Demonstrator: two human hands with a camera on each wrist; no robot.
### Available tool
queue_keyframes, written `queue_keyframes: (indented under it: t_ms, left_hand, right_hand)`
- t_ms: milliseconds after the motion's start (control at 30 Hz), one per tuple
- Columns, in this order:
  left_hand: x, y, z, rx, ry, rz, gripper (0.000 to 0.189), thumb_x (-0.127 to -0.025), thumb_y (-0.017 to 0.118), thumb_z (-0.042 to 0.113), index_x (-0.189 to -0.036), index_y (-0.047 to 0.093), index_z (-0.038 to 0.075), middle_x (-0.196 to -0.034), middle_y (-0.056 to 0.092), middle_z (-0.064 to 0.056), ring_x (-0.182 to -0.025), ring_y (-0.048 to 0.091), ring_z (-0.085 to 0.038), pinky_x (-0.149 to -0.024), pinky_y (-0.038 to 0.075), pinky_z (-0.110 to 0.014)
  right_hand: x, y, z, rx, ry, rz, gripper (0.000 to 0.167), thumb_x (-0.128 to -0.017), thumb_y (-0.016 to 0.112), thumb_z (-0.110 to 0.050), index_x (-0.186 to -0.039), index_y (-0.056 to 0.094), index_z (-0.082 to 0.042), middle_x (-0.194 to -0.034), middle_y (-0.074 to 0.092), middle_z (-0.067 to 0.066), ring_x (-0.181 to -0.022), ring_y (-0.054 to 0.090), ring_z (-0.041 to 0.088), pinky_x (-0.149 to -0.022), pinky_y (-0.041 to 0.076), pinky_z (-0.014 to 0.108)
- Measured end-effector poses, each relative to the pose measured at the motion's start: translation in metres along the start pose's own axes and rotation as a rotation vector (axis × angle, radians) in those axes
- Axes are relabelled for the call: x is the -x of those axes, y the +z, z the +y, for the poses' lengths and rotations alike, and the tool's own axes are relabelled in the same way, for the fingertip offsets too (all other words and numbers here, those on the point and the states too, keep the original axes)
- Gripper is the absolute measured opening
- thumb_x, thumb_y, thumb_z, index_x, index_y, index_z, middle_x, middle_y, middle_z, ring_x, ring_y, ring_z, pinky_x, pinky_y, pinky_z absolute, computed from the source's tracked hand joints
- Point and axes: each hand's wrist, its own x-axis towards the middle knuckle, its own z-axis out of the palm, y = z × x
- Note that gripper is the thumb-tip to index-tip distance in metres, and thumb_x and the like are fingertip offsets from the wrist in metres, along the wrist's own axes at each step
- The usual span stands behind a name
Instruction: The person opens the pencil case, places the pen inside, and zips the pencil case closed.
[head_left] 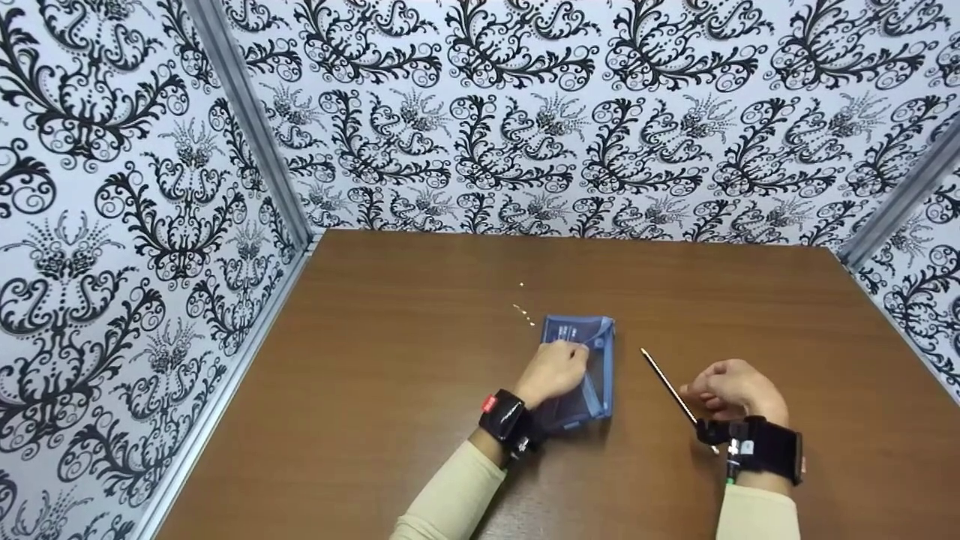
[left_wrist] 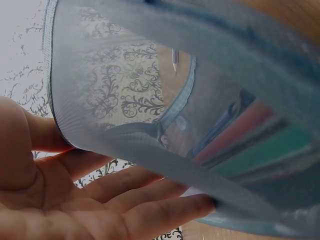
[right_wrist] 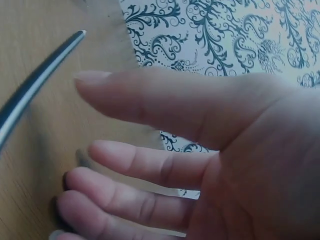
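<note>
A blue see-through zip pouch [head_left: 606,375] is over the middle of the table. My left hand [head_left: 556,371] grips it, the thumb on one side of its edge and the fingers on the other in the left wrist view. Through its mesh [left_wrist: 135,90] show long slim items, one red [left_wrist: 237,131] and one green [left_wrist: 267,152]. To the right of the pouch lies a dark pencil [head_left: 666,384] with a pale tip. My right hand [head_left: 739,386] is beside the pencil, its fingers [right_wrist: 140,162] loosely bent and apart from the thumb, holding nothing.
The brown wooden table [head_left: 390,337] is closed in by patterned black-and-white walls [head_left: 525,112] with grey metal corner posts [head_left: 251,112]. Small bright specks [head_left: 524,313] show on the tabletop behind the pouch.
</note>
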Motion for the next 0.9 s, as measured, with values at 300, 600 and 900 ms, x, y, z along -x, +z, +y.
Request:
queue_keyframes:
  t_ms: [300, 600, 900]
  left_hand:
    - [0.001, 0.0, 0.001, 0.004, -0.012, -0.007, 0.045, -0.102, 0.043, 0.027, -0.057, 0.041, 0.021, -0.055, 0.04, 0.007, -0.053, 0.043, -0.007, -0.051, 0.034, -0.023]
    - [0.001, -0.001, 0.0, -0.004, 0.019, -0.004, 0.045, -0.101, 0.043, 0.024, -0.057, 0.04, 0.02, -0.055, 0.039, 0.007, -0.053, 0.042, -0.007, -0.051, 0.033, -0.023]
    - [0.001, -0.001, 0.0, -0.002, 0.031, -0.011, 0.044, -0.101, 0.043, 0.024, -0.058, 0.04, 0.02, -0.057, 0.04, 0.006, -0.055, 0.044, -0.008, -0.052, 0.034, -0.023]
  right_hand:
    - [-0.003, 0.016, -0.01, -0.021, 0.04, 0.007, 0.008, -0.08, 0.072, 0.001, -0.082, 0.063, 0.001, -0.07, 0.059, 0.004, -0.065, 0.052, 0.016, -0.056, 0.049, 0.028]
    - [-0.008, 0.025, -0.014, 0.056, 0.014, 0.002, 0.004, -0.08, 0.065, 0.005, -0.08, 0.069, 0.006, -0.064, 0.064, 0.005, -0.056, 0.057, 0.014, -0.05, 0.049, 0.025]
    - [-0.012, 0.029, -0.022, 0.087, 0.031, -0.002, 0.006, -0.08, 0.069, 0.001, -0.075, 0.065, 0.004, -0.062, 0.057, 0.003, -0.055, 0.059, 0.015, -0.051, 0.052, 0.026]
